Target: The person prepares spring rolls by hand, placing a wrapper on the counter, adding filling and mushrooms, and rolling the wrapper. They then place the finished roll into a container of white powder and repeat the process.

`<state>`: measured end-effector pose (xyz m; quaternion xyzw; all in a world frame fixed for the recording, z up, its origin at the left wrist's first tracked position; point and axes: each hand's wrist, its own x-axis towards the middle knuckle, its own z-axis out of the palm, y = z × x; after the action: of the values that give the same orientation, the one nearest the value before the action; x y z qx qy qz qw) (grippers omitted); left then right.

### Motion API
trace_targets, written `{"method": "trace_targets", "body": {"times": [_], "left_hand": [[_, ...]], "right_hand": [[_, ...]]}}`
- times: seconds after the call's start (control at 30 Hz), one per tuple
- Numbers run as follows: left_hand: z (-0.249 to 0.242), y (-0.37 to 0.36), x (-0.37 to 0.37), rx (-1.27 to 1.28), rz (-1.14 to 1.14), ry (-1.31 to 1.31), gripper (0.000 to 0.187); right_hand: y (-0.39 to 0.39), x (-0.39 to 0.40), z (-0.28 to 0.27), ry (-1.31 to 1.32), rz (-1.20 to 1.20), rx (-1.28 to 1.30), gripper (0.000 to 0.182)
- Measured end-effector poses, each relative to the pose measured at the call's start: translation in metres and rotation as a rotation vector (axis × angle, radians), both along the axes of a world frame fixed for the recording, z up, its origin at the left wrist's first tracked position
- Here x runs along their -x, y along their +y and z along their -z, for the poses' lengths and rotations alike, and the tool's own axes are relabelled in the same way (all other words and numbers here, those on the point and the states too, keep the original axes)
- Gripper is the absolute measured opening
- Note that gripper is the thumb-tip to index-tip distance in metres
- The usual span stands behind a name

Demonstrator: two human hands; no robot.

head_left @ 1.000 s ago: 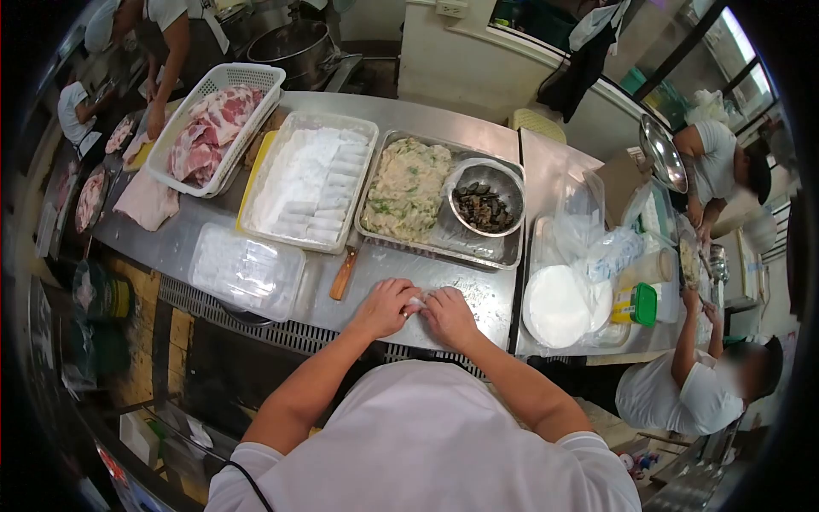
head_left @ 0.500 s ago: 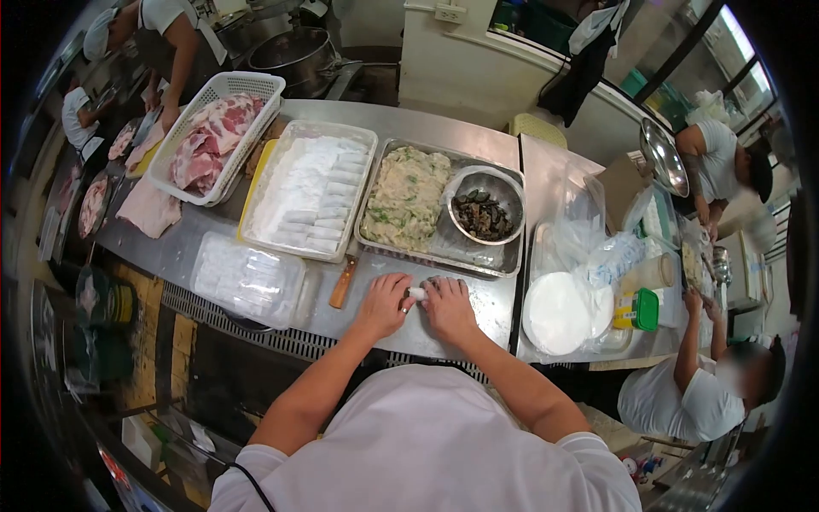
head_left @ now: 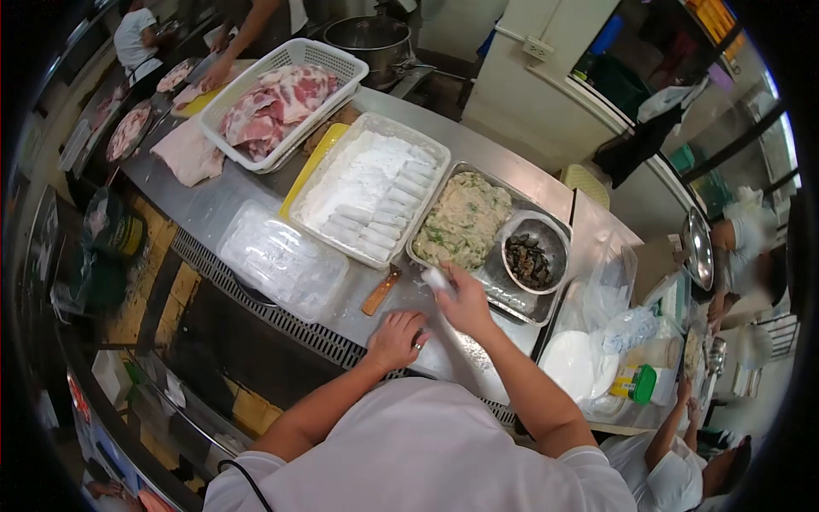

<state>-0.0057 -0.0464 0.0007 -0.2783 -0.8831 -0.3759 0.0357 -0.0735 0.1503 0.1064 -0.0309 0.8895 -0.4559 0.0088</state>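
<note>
R. hand (head_left: 465, 300): closed, gripping a short white roll (head_left: 438, 282) btwn thumb & fingers; roll blurred, located at near edge of the metal tray (head_left: 512, 294), toward tray's left end; contact w/ tray can't be confirmed. L. hand (head_left: 399, 341): on near side of tray, apart from it, down at the steel counter (head_left: 473, 354), fingers bent; can't tell if anything is under the palm. Tray contents: pale filling (head_left: 465, 213) w/ green bits in left part, steel bowl (head_left: 559, 256) w/ dark pcs in right part. Immed. left of tray: white container (head_left: 420, 213) w/ white powder & rows of similar rolls. Off tray's near-left corner: wooden handle (head_left: 380, 291). Farther left of tray, near side: clear box (head_left: 281, 256), white contents. Well left of tray: white basket (head_left: 317, 126) of raw meat (head_left: 277, 107); beyond, a co-worker's arm (head_left: 249, 38). Right of tray: white round stack (head_left: 570, 365) & green-lidded tub (head_left: 633, 382), apart from tray.
</note>
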Motion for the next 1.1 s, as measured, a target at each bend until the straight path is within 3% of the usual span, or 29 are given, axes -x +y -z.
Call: {"method": "trace_targets", "body": {"times": [0.2, 0.3, 0.5, 0.57, 0.8, 0.9, 1.0, 1.1], "left_hand": [[0.003, 0.001, 0.0, -0.055, -0.018, -0.042, 0.049], [0.002, -0.001, 0.0, -0.053, -0.024, -0.038, 0.047], [-0.001, -0.002, -0.001, -0.15, -0.056, 0.001, 0.045], [-0.002, -0.003, -0.001, -0.175, -0.057, 0.001, 0.044], [-0.001, -0.003, 0.001, -0.176, -0.034, 0.0, 0.044], [0.002, -0.003, 0.0, -0.165, -0.028, -0.032, 0.043], [0.002, -0.003, 0.002, -0.136, 0.011, -0.062, 0.044], [0.005, -0.002, 0.002, -0.123, 0.04, -0.054, 0.045]], "right_hand": [[-0.087, 0.136, -0.04, 0.071, -0.128, -0.077, 0.04], [-0.122, 0.19, -0.018, 0.189, -0.209, -0.27, 0.037], [-0.153, 0.228, 0.008, -0.041, -0.404, -0.506, 0.033], [-0.156, 0.24, 0.012, 0.011, -0.398, -0.537, 0.035], [-0.167, 0.235, -0.006, -0.056, -0.592, -0.718, 0.046], [-0.154, 0.215, -0.009, 0.143, -0.465, -0.642, 0.045], [-0.121, 0.179, -0.015, 0.274, -0.31, -0.367, 0.041], [-0.07, 0.113, -0.017, 0.196, -0.186, -0.302, 0.035]]}}
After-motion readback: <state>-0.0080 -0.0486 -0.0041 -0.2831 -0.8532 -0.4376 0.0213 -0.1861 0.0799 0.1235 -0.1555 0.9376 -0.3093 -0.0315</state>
